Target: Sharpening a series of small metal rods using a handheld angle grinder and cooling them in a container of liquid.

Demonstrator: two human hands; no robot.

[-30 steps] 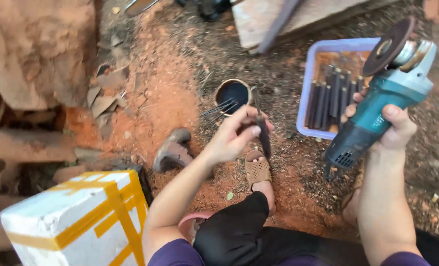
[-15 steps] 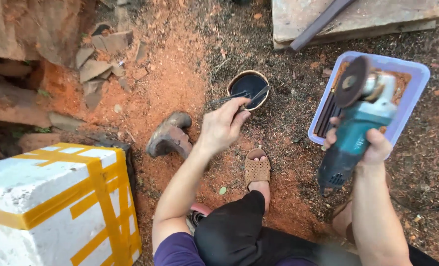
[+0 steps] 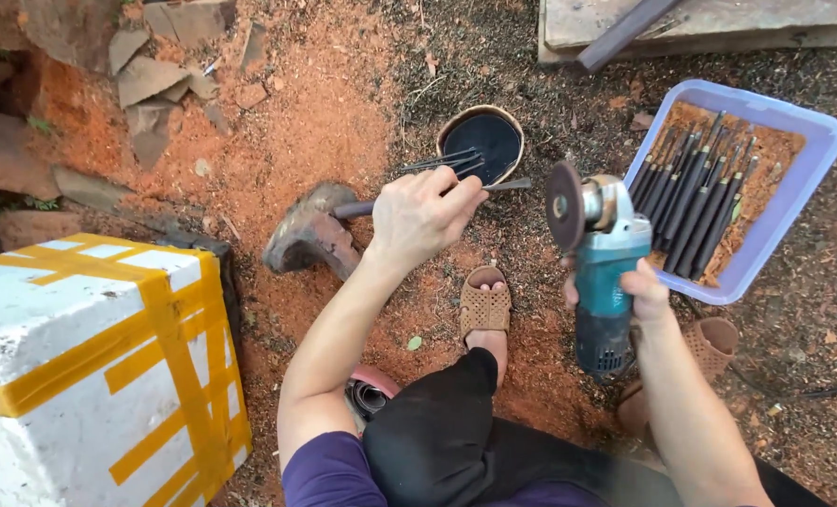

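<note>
Metal rod getting lined up for the grinder, right over the dirt.
Left hand is closing around the rod, tip pointing out near the dark bowl; right hand is gripping the teal grinder upright, disc facing the rod. More rods are waiting in the purple tray, probably so they're within reach.

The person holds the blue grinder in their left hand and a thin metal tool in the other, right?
Not quite. The head view shows the blue grinder in the right hand. The left hand holds the thin metal tool near the dark bowl.
</note>
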